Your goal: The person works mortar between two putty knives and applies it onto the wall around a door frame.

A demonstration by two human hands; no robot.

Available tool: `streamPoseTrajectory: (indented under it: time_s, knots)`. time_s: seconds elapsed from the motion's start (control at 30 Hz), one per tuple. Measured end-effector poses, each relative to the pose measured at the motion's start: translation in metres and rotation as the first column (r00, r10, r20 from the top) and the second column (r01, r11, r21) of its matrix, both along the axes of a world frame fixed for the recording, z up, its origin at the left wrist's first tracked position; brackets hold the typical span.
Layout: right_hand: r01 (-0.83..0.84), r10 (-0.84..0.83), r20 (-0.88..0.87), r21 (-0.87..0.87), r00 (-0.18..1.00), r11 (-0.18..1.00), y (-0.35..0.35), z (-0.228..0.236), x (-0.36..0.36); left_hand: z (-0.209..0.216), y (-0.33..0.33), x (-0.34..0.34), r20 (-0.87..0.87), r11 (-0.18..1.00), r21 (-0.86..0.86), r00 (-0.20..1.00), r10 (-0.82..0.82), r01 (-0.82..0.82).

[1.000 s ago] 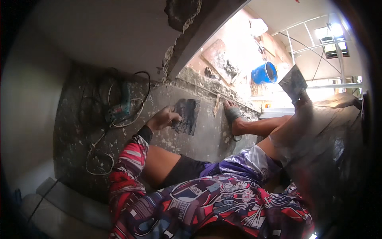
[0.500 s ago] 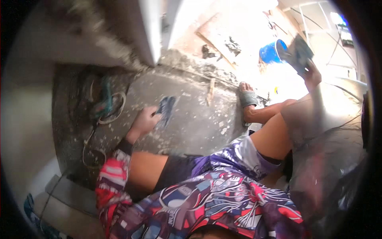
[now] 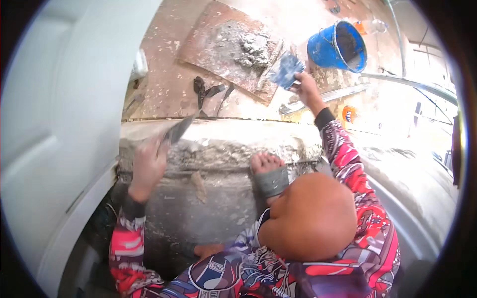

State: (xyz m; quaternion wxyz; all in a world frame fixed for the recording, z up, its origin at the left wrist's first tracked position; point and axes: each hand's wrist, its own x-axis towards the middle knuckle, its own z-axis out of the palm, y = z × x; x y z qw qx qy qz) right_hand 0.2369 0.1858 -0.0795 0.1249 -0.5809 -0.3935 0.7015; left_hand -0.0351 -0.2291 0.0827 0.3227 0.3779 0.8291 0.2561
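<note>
My left hand (image 3: 148, 166) is closed round a thin dark scraper blade (image 3: 180, 130), which points up over the rough concrete sill (image 3: 218, 151). Further right and ahead, my right hand (image 3: 308, 90) grips a flat, blue-grey scraper plate (image 3: 286, 70), smeared with pale stuff, by its near edge. That plate is raised over the right side of a mixing board (image 3: 201, 42). On the board lies a heap of wet grey mortar (image 3: 252, 52). A blue bucket (image 3: 325, 47), its inside coated grey, stands just beyond my right hand.
A white door (image 3: 59, 109) rises close on my left. Dark plastic scraps (image 3: 200, 93) lie before the board, and a straight metal bar (image 3: 338, 94) lies below the bucket. Metal tubing (image 3: 417, 84) crosses at right. My sandalled foot (image 3: 273, 181) is by the sill; a wood chip (image 3: 198, 186) lies nearby.
My view has swung toward the sill, board and bucket. The left scraper has gone from over the dark floor to the sill; the right plate is now beside the mortar board.
</note>
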Motion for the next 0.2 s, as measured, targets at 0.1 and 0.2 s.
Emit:
streamPoseTrajectory:
  time_s: [0.1,0.2]
  knots:
    - [0.132,-0.132,0.009,-0.106,0.991,0.986,-0.011,-0.046,0.007,-0.07,0.108,-0.024,-0.134,0.979,0.12,0.98,-0.15,0.166]
    - [0.093,-0.1,-0.051,-0.135,0.994,0.987,-0.023,-0.067,0.007,-0.156,0.183,-0.054,-0.149,0.922,-0.162,0.915,-0.374,0.351]
